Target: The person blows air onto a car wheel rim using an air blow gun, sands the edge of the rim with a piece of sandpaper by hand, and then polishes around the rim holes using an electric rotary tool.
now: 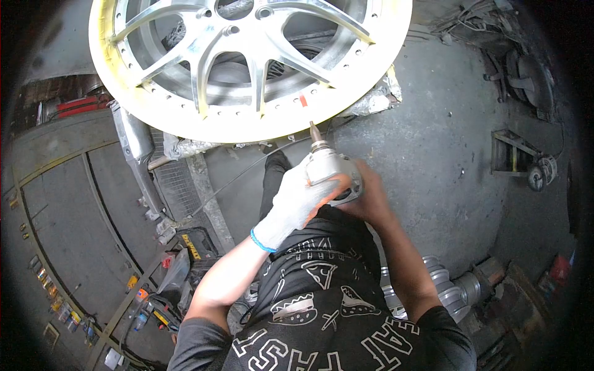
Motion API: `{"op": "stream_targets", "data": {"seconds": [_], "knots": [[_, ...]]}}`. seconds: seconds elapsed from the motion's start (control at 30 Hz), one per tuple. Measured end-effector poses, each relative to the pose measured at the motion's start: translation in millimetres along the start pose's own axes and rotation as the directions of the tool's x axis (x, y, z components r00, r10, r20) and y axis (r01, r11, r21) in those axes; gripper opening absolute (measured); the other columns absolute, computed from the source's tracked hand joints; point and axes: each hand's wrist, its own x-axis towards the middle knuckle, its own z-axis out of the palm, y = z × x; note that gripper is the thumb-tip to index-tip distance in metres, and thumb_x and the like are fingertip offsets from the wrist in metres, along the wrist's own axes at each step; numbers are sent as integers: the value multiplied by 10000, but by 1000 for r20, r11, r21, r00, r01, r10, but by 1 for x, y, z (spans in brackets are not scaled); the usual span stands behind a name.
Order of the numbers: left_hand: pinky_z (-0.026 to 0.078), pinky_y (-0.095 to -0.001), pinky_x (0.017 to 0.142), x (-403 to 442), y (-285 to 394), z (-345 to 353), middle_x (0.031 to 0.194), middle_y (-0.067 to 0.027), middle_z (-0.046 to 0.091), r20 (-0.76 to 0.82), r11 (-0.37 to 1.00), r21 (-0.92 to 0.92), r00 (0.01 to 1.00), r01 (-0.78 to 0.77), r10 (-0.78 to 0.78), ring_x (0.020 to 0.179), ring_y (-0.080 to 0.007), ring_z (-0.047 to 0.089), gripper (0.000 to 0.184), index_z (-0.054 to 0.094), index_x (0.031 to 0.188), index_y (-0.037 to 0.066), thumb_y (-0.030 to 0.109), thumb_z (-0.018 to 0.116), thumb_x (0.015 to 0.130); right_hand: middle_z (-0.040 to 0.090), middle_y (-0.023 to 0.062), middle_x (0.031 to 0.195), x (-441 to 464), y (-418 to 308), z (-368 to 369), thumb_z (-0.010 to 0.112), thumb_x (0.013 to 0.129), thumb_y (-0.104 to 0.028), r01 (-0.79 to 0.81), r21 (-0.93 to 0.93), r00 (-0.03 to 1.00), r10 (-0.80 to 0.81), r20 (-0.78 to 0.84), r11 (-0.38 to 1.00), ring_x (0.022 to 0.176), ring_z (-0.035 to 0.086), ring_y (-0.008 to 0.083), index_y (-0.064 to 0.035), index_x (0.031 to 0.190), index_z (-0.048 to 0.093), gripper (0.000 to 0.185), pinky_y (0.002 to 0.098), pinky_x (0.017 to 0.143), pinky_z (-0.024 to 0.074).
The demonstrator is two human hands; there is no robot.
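A silver impact wrench point(331, 167) with a long bit in its nose points at the lower edge of a wheel rim point(247, 127). The bit tip appears right at the rim's edge; whether it touches I cannot tell. My left hand point(297, 195), in a white work glove with orange palm and blue cuff, is closed around the tool's body. On the tool's rear right side, my right hand point(371, 195) grips it, fingers mostly hidden behind the housing. The rim has polished split spokes, a pale yellow outer lip with small bolt holes, and a red mark point(303, 101) near the bit.
A wrapped stand point(374, 102) supports the rim. A thin hose point(238, 173) runs across the floor. Left are a metal grate point(176, 179) and a yellow-labelled tool case point(198, 243). More rims point(439, 278) lie behind my right arm; a wheeled metal frame point(516, 154) stands right.
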Motion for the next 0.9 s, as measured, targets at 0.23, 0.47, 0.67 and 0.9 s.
{"op": "stream_targets", "data": {"seconds": [0.23,0.47,0.67,0.9], "knots": [[462,-212,662,-18,11,-26,901,-19,633,28,950,-202,971,239,-238,757,-59,562,385,588,1178,48,159,723,834,618,171,1144,9,-6,27,872,609,-282,-20,34,997,18,73,999,1062,616,340,-42,1220,515,748,386,889,496],[449,-209,650,-14,28,-19,885,-19,618,19,936,-277,975,219,-222,755,-61,551,400,585,1175,23,182,724,835,605,191,1108,11,-3,25,827,638,-258,25,127,999,-30,37,992,1019,596,383,-36,1185,521,665,420,861,490],[497,-253,695,12,-17,-3,938,-61,656,23,963,-262,998,-58,67,803,-95,607,432,575,1205,32,206,701,831,618,179,1117,6,-2,2,857,587,-204,-42,111,999,45,-20,993,1037,611,364,-41,1182,534,697,409,870,498],[508,-247,589,20,6,6,865,-104,668,66,995,6,993,98,-98,655,-110,621,454,556,1243,39,229,676,849,648,136,1083,4,4,-11,886,534,-151,-79,76,995,84,-58,994,1030,644,280,-45,1153,550,712,377,871,504]]}}
